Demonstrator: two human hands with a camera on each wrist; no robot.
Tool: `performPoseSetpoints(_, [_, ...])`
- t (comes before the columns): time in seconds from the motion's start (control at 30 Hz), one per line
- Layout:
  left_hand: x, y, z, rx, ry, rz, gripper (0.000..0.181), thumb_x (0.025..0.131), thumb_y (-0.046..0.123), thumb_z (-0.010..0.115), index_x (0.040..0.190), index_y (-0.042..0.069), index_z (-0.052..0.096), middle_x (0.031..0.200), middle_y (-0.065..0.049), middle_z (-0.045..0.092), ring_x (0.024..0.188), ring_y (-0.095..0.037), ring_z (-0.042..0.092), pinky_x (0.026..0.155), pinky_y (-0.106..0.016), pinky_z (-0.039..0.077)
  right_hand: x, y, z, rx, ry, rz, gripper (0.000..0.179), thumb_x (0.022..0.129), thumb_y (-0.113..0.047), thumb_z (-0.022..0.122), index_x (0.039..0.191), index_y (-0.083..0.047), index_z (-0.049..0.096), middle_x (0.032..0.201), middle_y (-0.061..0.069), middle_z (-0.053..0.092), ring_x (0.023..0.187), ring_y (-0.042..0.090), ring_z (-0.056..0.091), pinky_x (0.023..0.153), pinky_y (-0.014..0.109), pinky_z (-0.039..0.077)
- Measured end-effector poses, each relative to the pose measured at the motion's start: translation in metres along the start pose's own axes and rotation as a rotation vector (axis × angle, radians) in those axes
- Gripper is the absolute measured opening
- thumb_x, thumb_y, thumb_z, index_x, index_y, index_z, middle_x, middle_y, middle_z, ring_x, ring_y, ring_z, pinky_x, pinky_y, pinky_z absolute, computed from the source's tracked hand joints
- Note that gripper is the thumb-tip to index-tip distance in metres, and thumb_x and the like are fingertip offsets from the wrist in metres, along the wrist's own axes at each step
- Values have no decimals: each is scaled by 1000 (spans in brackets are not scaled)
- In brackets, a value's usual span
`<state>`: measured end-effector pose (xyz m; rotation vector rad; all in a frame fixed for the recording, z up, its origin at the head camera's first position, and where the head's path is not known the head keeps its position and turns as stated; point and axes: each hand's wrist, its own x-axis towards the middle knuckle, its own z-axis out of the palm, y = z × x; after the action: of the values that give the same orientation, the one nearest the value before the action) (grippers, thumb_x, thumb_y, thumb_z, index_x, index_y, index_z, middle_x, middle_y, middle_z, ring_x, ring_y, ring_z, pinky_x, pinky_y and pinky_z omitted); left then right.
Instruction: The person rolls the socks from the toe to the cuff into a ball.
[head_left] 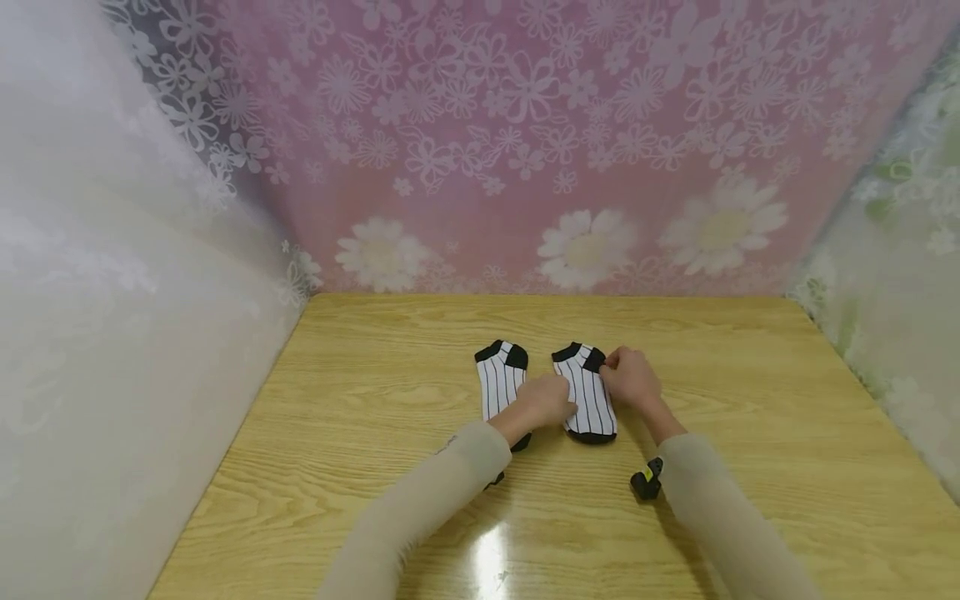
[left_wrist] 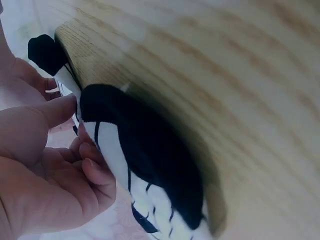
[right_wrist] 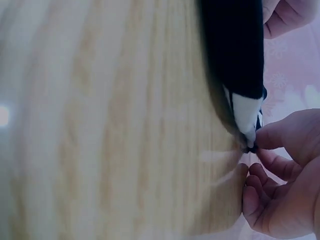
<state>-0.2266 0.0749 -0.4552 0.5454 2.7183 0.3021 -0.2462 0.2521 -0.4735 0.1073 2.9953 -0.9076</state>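
Observation:
Two short white ankle socks with thin black stripes and black toes, heels and cuffs lie side by side on a wooden table. My left hand reaches over the left sock and pinches the left edge of the right sock. At the heel side of that same sock, my right hand pinches the edge between thumb and finger. The left wrist view has the left sock in front, hiding part of the left fingertips. In the right wrist view, the right sock's black toe is closest.
The wood-grain table meets a pink floral backdrop at its far edge. Pale floral sheets hang at the left and right. A small black device sits by the right wrist.

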Motion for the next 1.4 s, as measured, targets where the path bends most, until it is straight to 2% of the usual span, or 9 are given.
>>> performPoseSetpoints(0.13, [0,-3,2,-95,-6,7,41,100,30,59,64,13,52,56,2,47,46,-11,43,43,-26,35,-2,0,2,0,5,14,24,90,-14,48,101,3,63,97,19,67,83,30,63,67,43,51])
performPoseSetpoints(0.37, [1,-6,4,-281,19,6,50,98,19,58,52,14,41,42,4,34,36,-10,36,37,-24,30,1,-2,8,-29,-41,10,52,98,-32,52,130,10,52,122,33,56,99,39,58,76,47,50])
performPoseSetpoints(0.53, [4,-5,7,-353,40,40,53,95,14,59,47,14,36,41,5,28,34,-7,30,35,-22,25,2,-4,12,-24,-49,36,40,95,-25,55,121,6,57,116,31,58,93,37,59,68,43,49])
performPoseSetpoints(0.67, [3,-7,8,-491,101,80,38,93,9,61,59,12,44,51,5,37,42,-7,34,39,-21,27,2,-5,10,114,-10,69,38,94,-21,52,119,8,56,114,28,61,90,34,59,68,38,48])
performPoseSetpoints(0.77, [1,-10,8,-667,185,108,14,90,2,61,83,8,50,65,3,43,52,-8,39,45,-20,32,4,-4,8,287,11,94,43,96,-20,49,125,11,50,119,30,56,96,34,56,74,35,46])
performPoseSetpoints(0.93, [-2,-17,7,-868,238,123,30,88,-4,58,114,7,50,77,0,47,63,-11,43,54,-21,36,6,-6,4,536,-13,155,50,97,-17,52,136,12,40,129,28,50,97,22,54,73,23,45])
performPoseSetpoints(1.07, [-9,-20,0,-948,227,123,34,88,0,61,120,7,57,102,-4,54,80,-11,48,67,-23,42,3,-8,2,773,0,142,49,92,0,55,138,5,37,115,23,60,80,9,58,64,19,48])
performPoseSetpoints(1.17, [-16,-24,-5,-1031,212,140,36,89,1,61,125,5,58,116,-8,52,77,-15,52,71,-31,51,1,-10,1,916,-19,89,50,91,9,52,137,0,36,109,16,62,75,7,60,61,22,50])
performPoseSetpoints(1.4, [-35,-35,-10,-1195,212,153,34,93,-3,56,126,4,61,126,-12,54,68,-13,53,63,-32,50,-3,-26,4,999,-122,2,46,93,8,48,139,4,43,140,22,45,89,7,57,65,20,51])
